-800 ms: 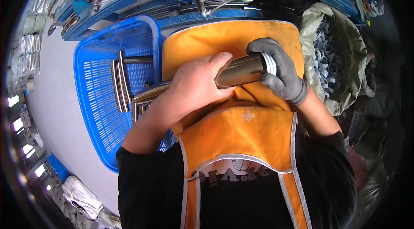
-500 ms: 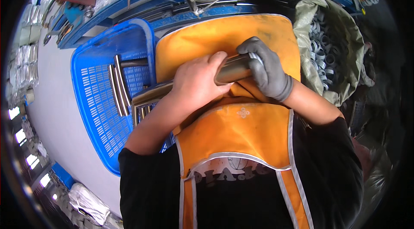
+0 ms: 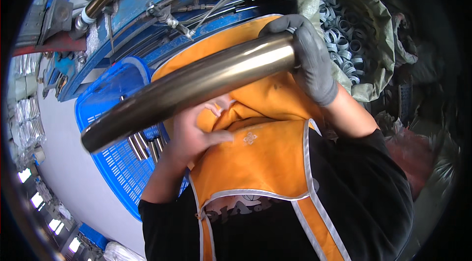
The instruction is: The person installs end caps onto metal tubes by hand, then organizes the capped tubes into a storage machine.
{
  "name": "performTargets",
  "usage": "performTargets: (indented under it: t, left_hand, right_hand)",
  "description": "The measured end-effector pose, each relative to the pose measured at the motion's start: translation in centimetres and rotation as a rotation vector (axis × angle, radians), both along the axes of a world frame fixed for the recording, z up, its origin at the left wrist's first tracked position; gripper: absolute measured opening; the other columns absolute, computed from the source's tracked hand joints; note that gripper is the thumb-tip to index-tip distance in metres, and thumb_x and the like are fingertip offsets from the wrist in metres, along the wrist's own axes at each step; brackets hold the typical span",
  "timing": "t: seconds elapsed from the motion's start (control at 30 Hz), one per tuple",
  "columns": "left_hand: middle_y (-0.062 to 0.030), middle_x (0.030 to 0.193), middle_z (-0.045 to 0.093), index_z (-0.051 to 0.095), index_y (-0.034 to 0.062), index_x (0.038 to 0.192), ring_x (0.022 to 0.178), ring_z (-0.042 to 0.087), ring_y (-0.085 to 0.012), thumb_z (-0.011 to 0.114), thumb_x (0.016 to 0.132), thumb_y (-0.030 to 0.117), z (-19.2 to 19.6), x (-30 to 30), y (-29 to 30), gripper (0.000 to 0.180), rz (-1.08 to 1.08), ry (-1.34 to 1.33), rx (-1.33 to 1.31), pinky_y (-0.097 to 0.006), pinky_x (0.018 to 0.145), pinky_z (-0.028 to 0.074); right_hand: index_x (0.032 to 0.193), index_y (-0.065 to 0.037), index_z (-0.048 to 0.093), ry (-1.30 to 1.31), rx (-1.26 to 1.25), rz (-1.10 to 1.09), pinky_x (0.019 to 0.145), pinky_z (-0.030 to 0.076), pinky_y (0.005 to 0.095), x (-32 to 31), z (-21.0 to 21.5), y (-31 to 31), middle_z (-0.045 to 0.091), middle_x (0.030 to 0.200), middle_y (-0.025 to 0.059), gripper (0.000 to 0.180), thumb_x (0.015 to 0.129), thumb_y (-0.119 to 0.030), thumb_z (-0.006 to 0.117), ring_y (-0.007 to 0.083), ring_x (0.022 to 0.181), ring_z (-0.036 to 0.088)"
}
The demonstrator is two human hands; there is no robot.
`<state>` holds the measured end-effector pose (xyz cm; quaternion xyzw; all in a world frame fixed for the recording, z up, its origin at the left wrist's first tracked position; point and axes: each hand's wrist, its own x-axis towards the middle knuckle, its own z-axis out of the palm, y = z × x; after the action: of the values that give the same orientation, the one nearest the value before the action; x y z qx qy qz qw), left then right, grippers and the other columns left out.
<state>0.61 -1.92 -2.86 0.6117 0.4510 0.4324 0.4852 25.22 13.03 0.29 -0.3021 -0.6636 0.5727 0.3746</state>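
A long bronze-coloured metal tube [image 3: 196, 81] slants across the view, its far-left end over the blue basket. Gripping its right end is my right hand [image 3: 314, 64], in a grey glove, with the fingers closed around the rim. A bit of white shows between glove and tube; what it is I cannot tell. My bare left hand [image 3: 194, 130] is below the tube, slightly blurred, thumb and fingers apart and holding nothing. An orange apron [image 3: 255, 157] covers my lap and chest.
On the left, a blue plastic basket [image 3: 142, 212] holds several shiny metal tubes [image 3: 139, 147]. At the upper right, a pale woven sack [image 3: 381, 64] is full of grey rings [image 3: 344, 39]. A blue metal workbench frame [image 3: 211, 27] with rods and a clamp [image 3: 167, 17] runs along the far side.
My left hand has let go of the tube and opened below it. The tube has come up closer to the camera, still in my right hand. The whole view has shifted.
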Motion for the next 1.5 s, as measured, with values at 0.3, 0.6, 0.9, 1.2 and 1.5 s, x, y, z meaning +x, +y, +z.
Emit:
performTargets:
  t: [0.3, 0.6, 0.9, 1.2, 1.5]
  left_hand:
    - [-0.0187, 0.127, 0.057, 0.035, 0.0078, 0.142, 0.124, 0.055, -0.0368, 0.070, 0.085, 0.029, 4.5, -6.9, 3.6, 0.070, 0.628, -0.325, 0.406, -0.053, 0.109, 0.042]
    - [-0.0126, 0.114, 0.064, 0.053, -0.0016, 0.130, 0.103, 0.063, -0.0206, 0.081, 0.081, 0.015, 5.0, -9.3, 1.3, 0.059, 0.876, 0.723, 0.086, -0.033, 0.094, 0.048]
    - [-0.0151, 0.117, 0.066, 0.056, 0.0019, 0.131, 0.106, 0.065, -0.0270, 0.078, 0.076, 0.009, 3.6, -7.8, 1.0, 0.060, 0.692, 0.729, -0.026, -0.036, 0.094, 0.049]
    - [-0.0207, 0.118, 0.065, 0.056, 0.0013, 0.129, 0.109, 0.064, -0.0358, 0.078, 0.074, 0.009, 3.2, -8.6, -1.6, 0.059, 0.671, 0.898, -0.072, -0.041, 0.095, 0.050]
    - [-0.0202, 0.115, 0.066, 0.057, 0.0034, 0.129, 0.107, 0.066, -0.0339, 0.077, 0.073, 0.011, 3.7, -4.6, 0.9, 0.061, 0.366, 0.747, -0.124, -0.039, 0.091, 0.051]
  right_hand:
    - [0.117, -0.005, 0.065, -1.247, 0.414, -0.293, 0.092, 0.050, 0.0426, 16.8, -11.3, 12.0, 0.062, 0.118, 0.0215, 0.030, 0.091, -0.021, 0.063, 0.0365, 0.105, 0.063]
    - [0.118, -0.012, 0.070, -1.793, -0.029, -0.194, 0.096, 0.051, 0.0458, 25.2, -17.8, 15.4, 0.069, 0.117, 0.0197, 0.037, 0.087, -0.032, 0.061, 0.0364, 0.111, 0.065]
    - [0.118, -0.024, 0.073, -1.766, 0.162, 0.027, 0.100, 0.050, 0.0425, 27.7, -22.9, 15.2, 0.064, 0.128, 0.0178, 0.038, 0.086, -0.042, 0.064, 0.0348, 0.117, 0.062]
    - [0.126, -0.001, 0.062, -0.607, -0.319, -0.517, 0.088, 0.053, 0.0325, 26.5, -17.1, 16.2, 0.065, 0.120, 0.0118, 0.033, 0.102, -0.021, 0.053, 0.0209, 0.107, 0.064]
    - [0.131, -0.004, 0.058, 0.302, -0.410, 0.032, 0.091, 0.047, 0.0326, 12.1, -3.9, 7.7, 0.066, 0.121, 0.0098, 0.041, 0.102, -0.032, 0.051, 0.0215, 0.110, 0.061]
